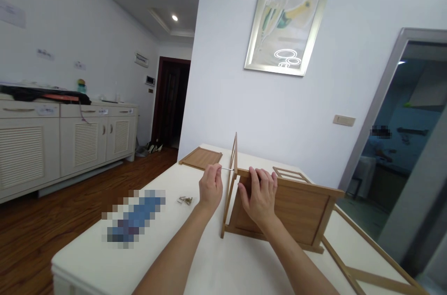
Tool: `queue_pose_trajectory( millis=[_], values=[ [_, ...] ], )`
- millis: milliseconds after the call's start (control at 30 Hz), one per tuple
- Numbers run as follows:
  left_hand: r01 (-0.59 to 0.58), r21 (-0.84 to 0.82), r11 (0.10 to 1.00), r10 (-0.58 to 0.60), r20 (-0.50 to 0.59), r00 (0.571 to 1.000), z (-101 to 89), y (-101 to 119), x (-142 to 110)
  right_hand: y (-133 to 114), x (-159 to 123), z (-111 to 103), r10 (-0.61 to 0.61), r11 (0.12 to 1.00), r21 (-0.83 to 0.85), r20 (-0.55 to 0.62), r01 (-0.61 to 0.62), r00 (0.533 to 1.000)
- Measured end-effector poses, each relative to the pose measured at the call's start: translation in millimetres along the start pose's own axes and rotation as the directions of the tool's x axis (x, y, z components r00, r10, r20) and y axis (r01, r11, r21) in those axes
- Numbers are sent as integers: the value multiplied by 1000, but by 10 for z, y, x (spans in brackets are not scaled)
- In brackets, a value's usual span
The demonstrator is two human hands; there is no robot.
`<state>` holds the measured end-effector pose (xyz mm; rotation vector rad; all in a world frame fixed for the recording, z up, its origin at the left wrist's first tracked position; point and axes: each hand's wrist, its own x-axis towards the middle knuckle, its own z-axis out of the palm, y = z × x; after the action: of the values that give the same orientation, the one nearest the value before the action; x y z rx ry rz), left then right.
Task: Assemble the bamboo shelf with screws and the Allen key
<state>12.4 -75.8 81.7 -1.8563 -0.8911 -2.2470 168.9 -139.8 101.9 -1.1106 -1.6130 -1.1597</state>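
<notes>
1. Farthest left, a white cabinet (80, 127) stands along the wall.
2. On the white table (84, 264) lies a blurred-out blue item (139, 213); small screws (186, 200) lie loose to its right.
3. Behind them, a flat wooden panel (200, 158) rests on the tabletop.
4. The left hand (210, 187) is closed, thumb and fingers pinching a thin metal rod (226, 169) that reaches the narrow frame (229, 199) standing upright on the table.
5. The right hand (260, 192), fingers loosely spread, lies against the large brown panel (300, 211), fingertips at its top edge; that panel stands edge-on upon the table, beside the frame.
</notes>
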Motion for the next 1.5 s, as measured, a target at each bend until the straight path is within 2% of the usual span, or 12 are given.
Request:
queue_pose_trajectory(
  millis=[467, 667, 900, 1133, 1500],
  values=[
    [13, 17, 1000, -13, 5, 1000, -26, 42, 33, 6, 39, 4, -2, 999, 46, -8, 2, 1000],
    [19, 44, 999, -19, -11, 1000, -53, 56, 78, -36, 114, 0, 58, 992, 113, 53, -64, 997],
    [42, 41, 998, -40, -33, 999, -92, 64, 86, -88, 144, -94, 79, 990, 107, 156, -97, 985],
    [15, 19, 1000, -15, -8, 1000, -88, 62, 53, 12, 163, -110, 74, 991, 98, 196, -94, 978],
    [43, 1, 999, -43, 12, 999, -74, 60, 52, 18, 184, -112, 68, 993, 83, 202, -86, 977]
  ],
)
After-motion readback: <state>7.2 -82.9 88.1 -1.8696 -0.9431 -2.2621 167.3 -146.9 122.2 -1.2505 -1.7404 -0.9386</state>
